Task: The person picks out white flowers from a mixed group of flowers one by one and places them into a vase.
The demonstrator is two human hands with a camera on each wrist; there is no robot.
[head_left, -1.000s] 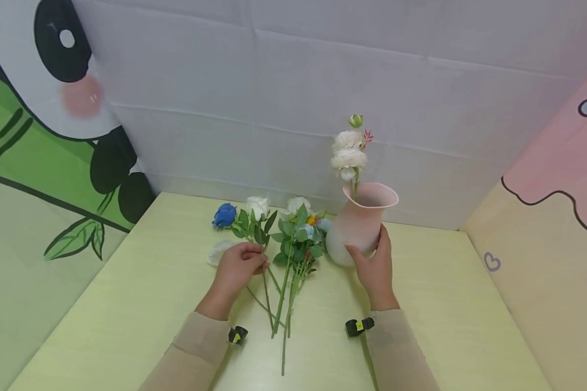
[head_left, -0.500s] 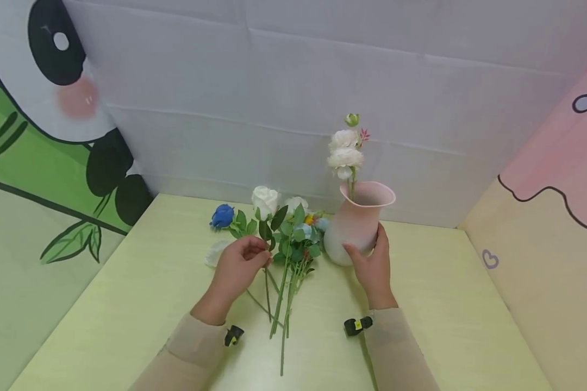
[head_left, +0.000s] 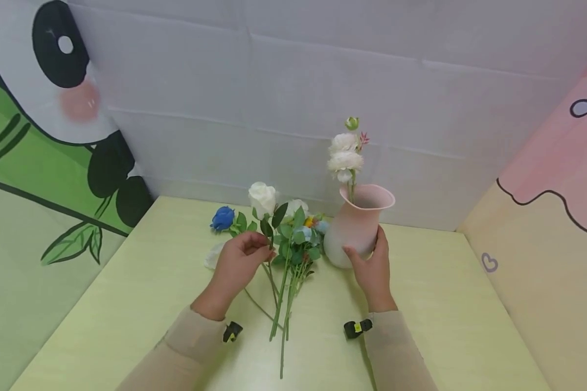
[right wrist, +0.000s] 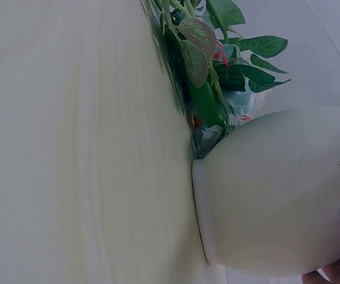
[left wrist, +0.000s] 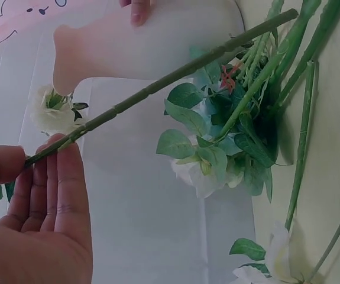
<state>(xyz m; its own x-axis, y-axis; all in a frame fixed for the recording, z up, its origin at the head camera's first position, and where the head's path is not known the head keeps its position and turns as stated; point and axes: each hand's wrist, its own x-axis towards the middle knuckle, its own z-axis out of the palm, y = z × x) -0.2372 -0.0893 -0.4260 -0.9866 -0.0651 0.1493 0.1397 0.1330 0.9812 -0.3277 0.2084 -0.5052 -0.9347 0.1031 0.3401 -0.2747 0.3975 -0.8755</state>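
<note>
No text, label, brand or number can be read in any of the three views.

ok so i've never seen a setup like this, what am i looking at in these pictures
There is no machine here, just a person working bare-handed. The wide view comes from a camera worn on the head, looking forward and down. The other two come from cameras worn on the wrists, each showing that side's work up close, so the scene looks turned sideways there.

The left hand pinches the stem of a white rose. The right hand holds the side of a pink and white vase, which has white flowers standing in it. On the pale yellow table lie a blue rose and a leafy bunch of flowers.
</note>
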